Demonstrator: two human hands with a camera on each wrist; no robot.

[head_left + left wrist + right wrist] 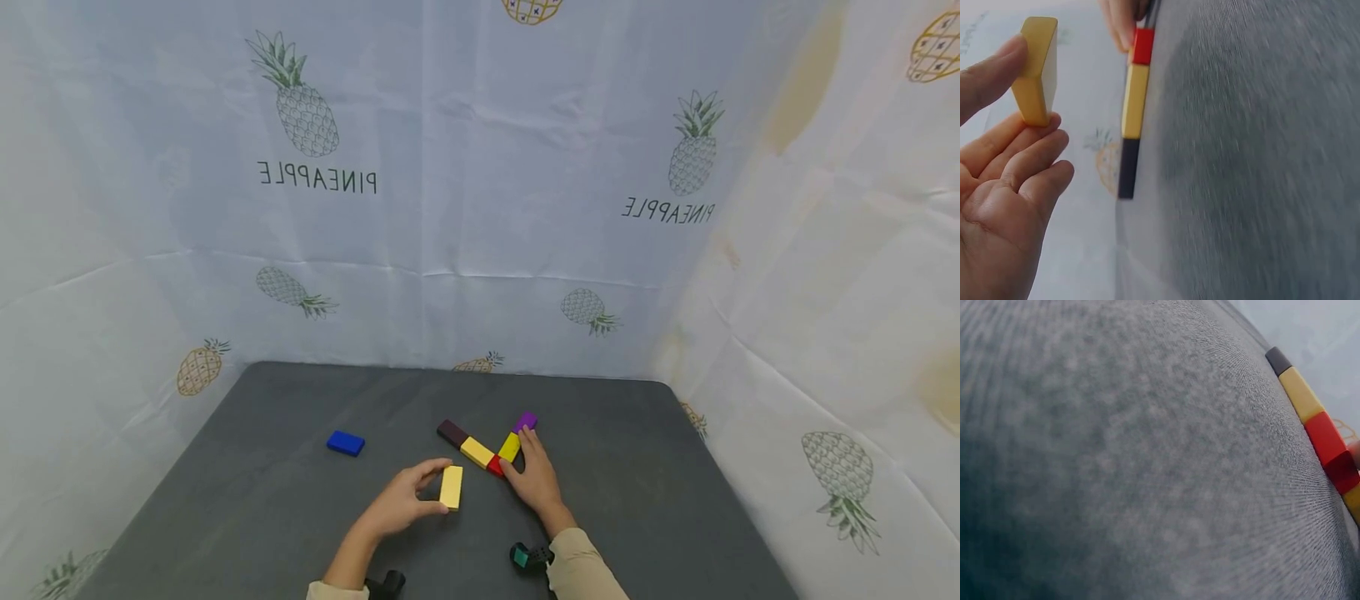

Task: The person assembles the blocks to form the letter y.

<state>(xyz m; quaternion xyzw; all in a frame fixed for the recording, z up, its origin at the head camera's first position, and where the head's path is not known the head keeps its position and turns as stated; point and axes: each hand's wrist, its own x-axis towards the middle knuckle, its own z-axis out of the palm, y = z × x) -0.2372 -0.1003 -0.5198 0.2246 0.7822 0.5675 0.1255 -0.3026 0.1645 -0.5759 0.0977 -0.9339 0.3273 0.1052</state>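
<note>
Legible writing: the word "PINEAPPLE" appears twice on the cloth backdrop [487, 208], reversed as in a mirror. One lettering [317, 177] stands under a green-topped pineapple print on the left; the other [667, 211] stands under a similar print on the right.

The bench [247, 500] has a dark grey top; its far edge lies close to the backdrop. The left hand [405, 504] grasps a pale-yellow block [452, 487] between thumb and fingers. The left wrist view shows this block raised above the bench surface.

Farther toward the far edge, five blocks lie end to end in a V, its point directed away from that edge. The left limb begins with a dark brown block [452, 432], followed by a second pale-yellow block [477, 452] and a red block [495, 465] at the point. A bright yellow block [510, 447] and a purple block [528, 422] form the other limb, running back toward the far edge.

The right hand [536, 483] is unclenched, its fingers extended along the right limb and its thumb at the red block.

A blue block [346, 442] lies apart, toward the far left corner.
</note>
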